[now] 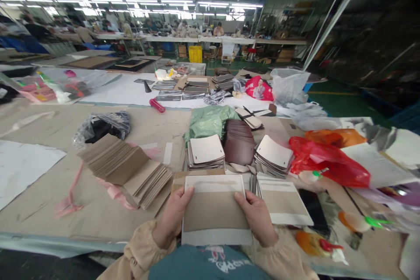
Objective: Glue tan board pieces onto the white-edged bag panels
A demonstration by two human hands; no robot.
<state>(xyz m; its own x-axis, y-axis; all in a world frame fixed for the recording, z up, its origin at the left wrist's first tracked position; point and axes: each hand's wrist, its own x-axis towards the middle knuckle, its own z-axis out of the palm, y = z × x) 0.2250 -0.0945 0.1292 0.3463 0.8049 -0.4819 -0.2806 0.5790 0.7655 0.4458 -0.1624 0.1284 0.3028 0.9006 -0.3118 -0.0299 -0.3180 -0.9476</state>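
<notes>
I hold a flat rectangular piece (215,210), white at its edges with a tan panel across the middle, close to my chest. My left hand (171,221) grips its left edge, thumb on top. On the piece's right edge, my right hand (257,218) does the same. A stack of like pieces (282,199) lies just right of it. Ahead stand stacks of white-faced cut pieces (206,152), (274,155) and a row of dark brown leather pieces (239,142).
A fanned pile of tan card pieces (129,170) lies to the left on the brown table (49,210). A green bag (208,122), a red bag (324,162), an orange bag (334,136) and glue bottles (357,221) crowd the right. Other people work at far benches (210,37).
</notes>
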